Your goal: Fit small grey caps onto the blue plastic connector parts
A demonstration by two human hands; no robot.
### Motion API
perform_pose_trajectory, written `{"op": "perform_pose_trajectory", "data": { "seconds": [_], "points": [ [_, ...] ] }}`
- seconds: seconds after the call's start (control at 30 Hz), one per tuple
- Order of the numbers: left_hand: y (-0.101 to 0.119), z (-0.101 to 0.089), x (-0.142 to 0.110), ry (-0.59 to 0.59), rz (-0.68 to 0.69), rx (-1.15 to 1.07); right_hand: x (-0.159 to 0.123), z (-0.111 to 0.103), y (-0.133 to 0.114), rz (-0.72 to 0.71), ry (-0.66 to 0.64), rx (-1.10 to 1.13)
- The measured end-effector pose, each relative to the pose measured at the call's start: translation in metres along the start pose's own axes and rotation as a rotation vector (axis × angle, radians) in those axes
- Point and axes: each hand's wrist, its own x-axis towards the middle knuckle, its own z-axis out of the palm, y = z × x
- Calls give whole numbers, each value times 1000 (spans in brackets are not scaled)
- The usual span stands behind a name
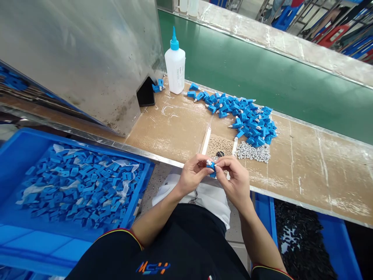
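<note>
Centrally, a small blue plastic part with white bits on it (pixel 210 165) is held between two bare hands at the near edge of a cardboard-covered worktop (pixel 175 132). The left hand (pixel 194 174) comes in from the lower left, its fingers curled and its grip closed on the part between thumb and index finger. The right hand (pixel 234 179) reaches up from the lower right, wrist bent inward, thumb and forefinger pinched together at the part's right side; whether that grip also has a separate tiny piece cannot be told. Both forearms angle inward, so the fingertips meet.

Just beyond the right hand lies a heap of small grey-white pieces (pixel 253 151), and behind it a spreading pile of blue parts (pixel 256 124). Farther left stands an upright white bottle with a blue nozzle (pixel 175 70). Beyond the worktop runs a green surface (pixel 262 77). At lower left, a blue bin (pixel 17 202) contains many blue pieces; at lower right, another bin (pixel 339 241) holds black pieces.
</note>
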Motion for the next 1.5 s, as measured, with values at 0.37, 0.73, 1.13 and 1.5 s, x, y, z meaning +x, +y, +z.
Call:
{"op": "perform_pose_trajectory", "data": {
  "seconds": [0.37, 0.73, 1.13, 1.5],
  "points": [
    [3, -16, 5, -109, 162, 242, -5, 0, 2, -58, -60, -51],
    [13, 2, -6, -30, -54, 144, -17, 17, 17, 20, 63, 75],
    [20, 12, -3, 66, -55, 353, -10, 32, 6, -53, 193, -102],
    [16, -2, 186, -16, 68, 1036, -27, -139, 120, 214, 477, -635]
  ]
}}
